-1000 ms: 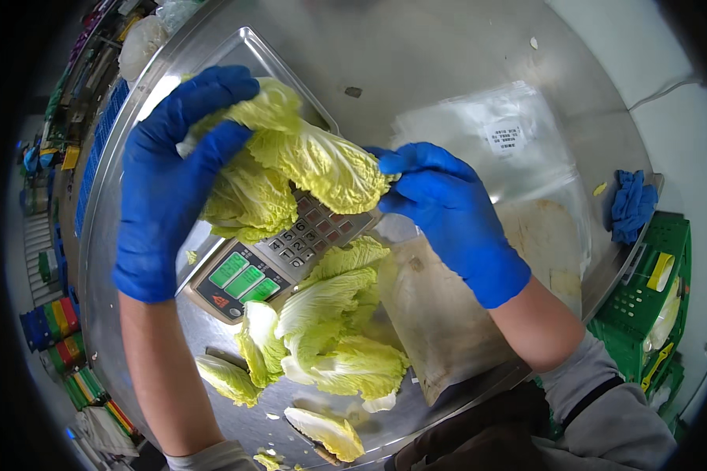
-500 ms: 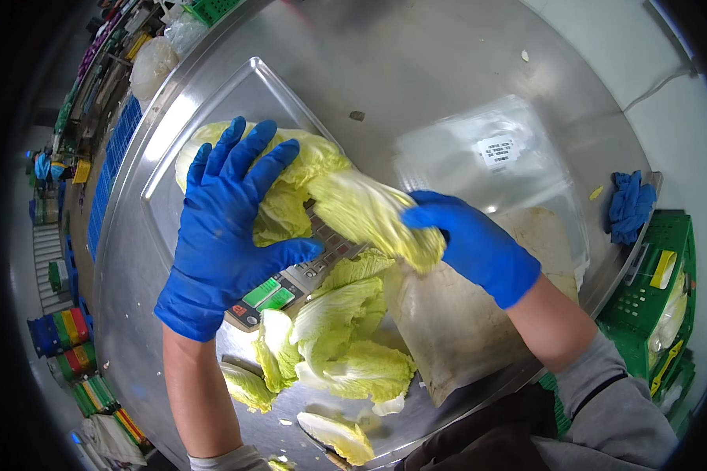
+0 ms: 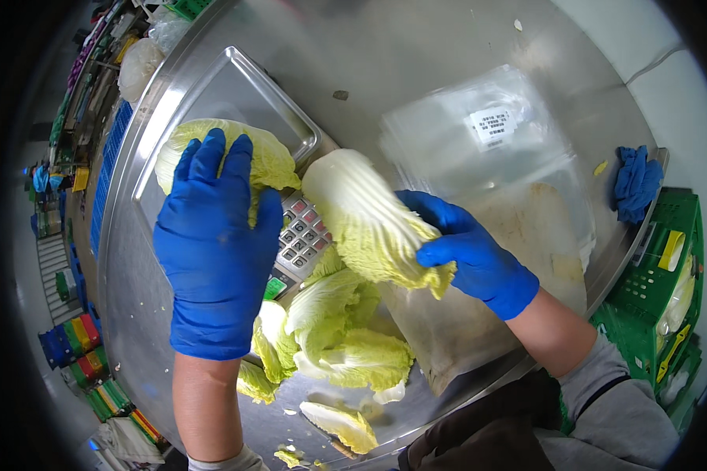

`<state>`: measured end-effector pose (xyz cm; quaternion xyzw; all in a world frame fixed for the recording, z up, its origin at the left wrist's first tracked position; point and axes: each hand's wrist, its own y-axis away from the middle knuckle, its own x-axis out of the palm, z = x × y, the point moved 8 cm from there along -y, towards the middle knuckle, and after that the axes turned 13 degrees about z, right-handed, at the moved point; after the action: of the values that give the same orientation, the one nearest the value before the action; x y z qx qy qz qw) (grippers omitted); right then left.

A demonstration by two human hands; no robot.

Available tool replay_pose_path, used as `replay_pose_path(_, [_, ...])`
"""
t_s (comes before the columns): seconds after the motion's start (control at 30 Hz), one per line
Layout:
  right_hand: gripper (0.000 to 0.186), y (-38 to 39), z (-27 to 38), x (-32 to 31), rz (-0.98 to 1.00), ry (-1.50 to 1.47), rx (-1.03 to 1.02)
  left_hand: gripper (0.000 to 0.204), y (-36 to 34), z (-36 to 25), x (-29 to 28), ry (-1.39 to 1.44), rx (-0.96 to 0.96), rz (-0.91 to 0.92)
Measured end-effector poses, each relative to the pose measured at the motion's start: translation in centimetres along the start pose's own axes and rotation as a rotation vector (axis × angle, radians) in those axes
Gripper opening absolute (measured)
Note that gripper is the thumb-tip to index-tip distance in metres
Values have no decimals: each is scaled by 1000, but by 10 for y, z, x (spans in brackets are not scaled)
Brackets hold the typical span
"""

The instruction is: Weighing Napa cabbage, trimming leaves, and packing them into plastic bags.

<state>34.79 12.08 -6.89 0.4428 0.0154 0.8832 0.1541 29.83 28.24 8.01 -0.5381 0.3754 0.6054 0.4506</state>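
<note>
A pale green napa cabbage (image 3: pixel 271 157) lies on the metal tray (image 3: pixel 236 74) of a weighing scale. My left hand (image 3: pixel 216 251), in a blue glove, is over its near side, fingers draped on top and thumb along its right side. In my right hand (image 3: pixel 475 251), also gloved, is a large cabbage leaf (image 3: pixel 373 216), pinched at its yellow frilly end with the white stem end pointing up and left. Between my hands the scale's keypad (image 3: pixel 302 235) shows. Several loose leaves (image 3: pixel 334 322) are piled just below it, partly covering the scale's front.
On the metal table (image 3: pixel 416 47), clear plastic bags (image 3: pixel 518 157) with a white label lie to the right, over a stained sheet (image 3: pixel 479 330). A single leaf (image 3: pixel 342 426) is near the front edge. Blue gloves (image 3: pixel 635 184) and a green crate (image 3: pixel 652 290) are at far right.
The leaf has come away from the cabbage in my right hand and turned its white stem end upward. My left hand has shifted slightly down, staying on the cabbage.
</note>
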Motion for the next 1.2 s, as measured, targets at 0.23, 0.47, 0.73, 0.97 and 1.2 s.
replay_pose_path(0.23, [53, -10, -17, -13, 17, 114, 219, 33, -11, 31, -2, 430, 134, 88])
replay_pose_path(0.47, [38, -9, -7, 1, 33, 327, 220, 51, -2, 40, -7, 488, 260, 140])
replay_pose_path(0.73, [48, -33, 15, 15, 47, 21, -92, 59, 23, 47, -1, 455, 210, 10])
replay_pose_path(0.97, [56, -71, 24, 41, 92, -49, -232, 59, 12, 27, 0, 262, 291, 73])
replay_pose_path(1.2, [56, -77, 24, 39, 126, -195, -180, 43, 15, 10, -4, -3, 384, -46])
